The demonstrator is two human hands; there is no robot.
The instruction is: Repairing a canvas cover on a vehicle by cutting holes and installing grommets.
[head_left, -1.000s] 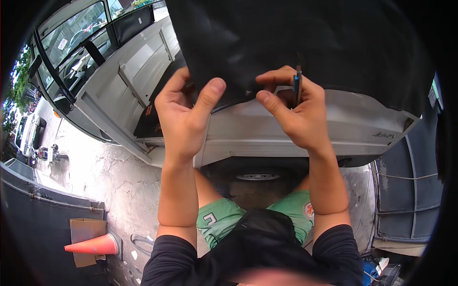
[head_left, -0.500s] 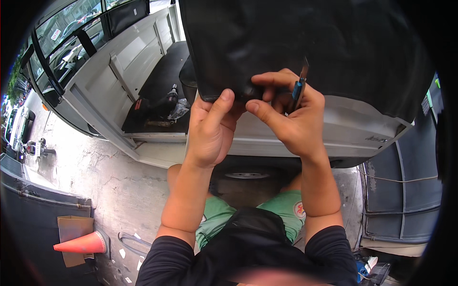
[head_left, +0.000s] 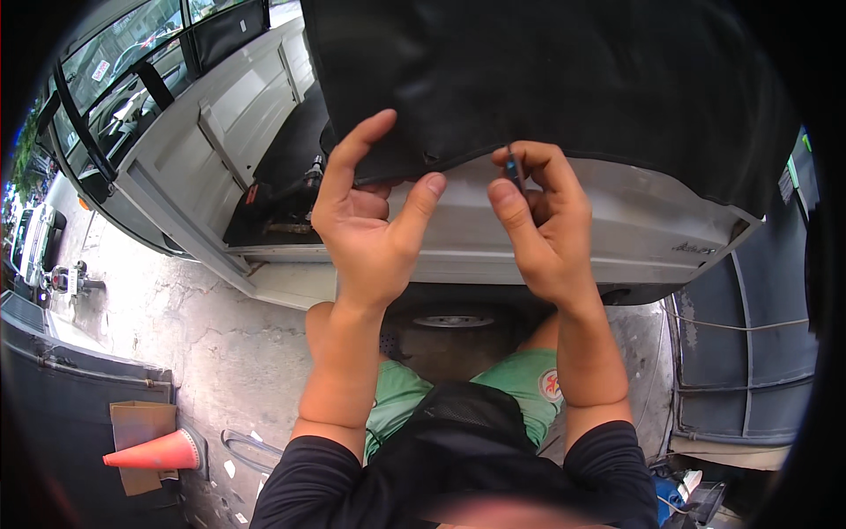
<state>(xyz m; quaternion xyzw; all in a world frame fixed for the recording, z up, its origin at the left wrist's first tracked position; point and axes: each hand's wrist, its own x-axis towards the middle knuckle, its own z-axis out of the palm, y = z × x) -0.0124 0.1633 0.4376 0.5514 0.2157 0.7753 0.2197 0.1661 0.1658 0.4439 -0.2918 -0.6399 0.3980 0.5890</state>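
Note:
A black vinyl sheet [head_left: 546, 70] hangs over the side of a white vehicle body [head_left: 608, 207], its lower edge running just behind my hands. My left hand [head_left: 370, 229] is open near the sheet's lower left corner, index finger raised and thumb apart, with nothing in it. A small mark or cut [head_left: 431, 159] shows near the sheet's edge, between the hands. In my right hand [head_left: 560, 225] is a slim utility knife [head_left: 514, 169] with a blue part, pinched between thumb and fingers beside the sheet's edge. Its blade is hard to make out here.
The vehicle's open bed [head_left: 291, 150] lies to the left, with a dark power tool [head_left: 308, 176] on its floor. An orange traffic cone [head_left: 159, 451] rests on its side by cardboard [head_left: 141, 419]. Dark panels [head_left: 749, 326] stand on the right, and a wheel [head_left: 454, 322] sits below.
My left hand has let go of the sheet's edge, moved left and opened. My right hand has come off the sheet and turned the knife from behind its fingers into a fingertip grip.

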